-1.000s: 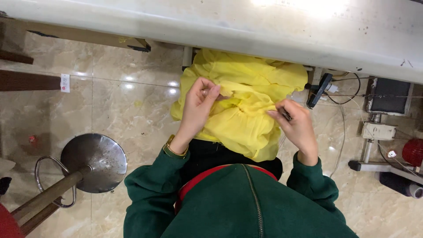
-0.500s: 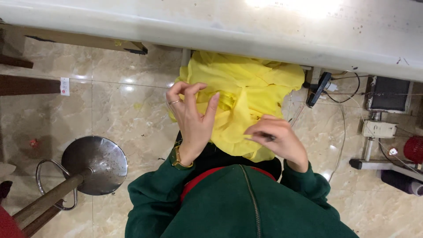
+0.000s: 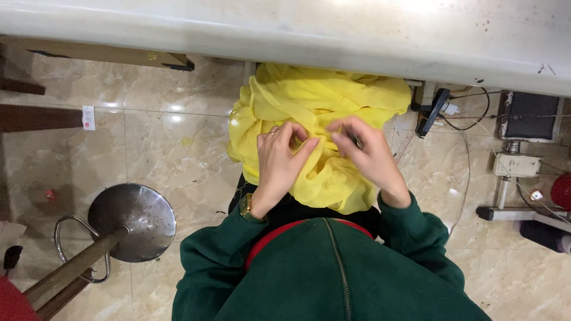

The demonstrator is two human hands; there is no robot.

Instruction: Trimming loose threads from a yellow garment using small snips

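A bunched yellow cloth [image 3: 315,101] lies in my lap, just below the edge of the pale table [image 3: 297,35]. My left hand [image 3: 279,157] pinches a fold of the cloth between thumb and fingers; a ring and a gold wristwatch show on it. My right hand [image 3: 366,154] grips the cloth beside it, fingers curled, with a small dark object half hidden under them. The two hands are close together over the middle of the cloth. My green sleeves and jacket [image 3: 327,273] fill the lower part of the view.
A metal stool base [image 3: 131,220] stands on the tiled floor at the left. At the right under the table are a black plug with cables [image 3: 431,110], a pedal unit [image 3: 517,163] and a red thread cone [image 3: 562,190].
Both hands have shifted over the cloth: the right hand came from the lower right up toward the middle, and the left hand now pinches a fold next to it.
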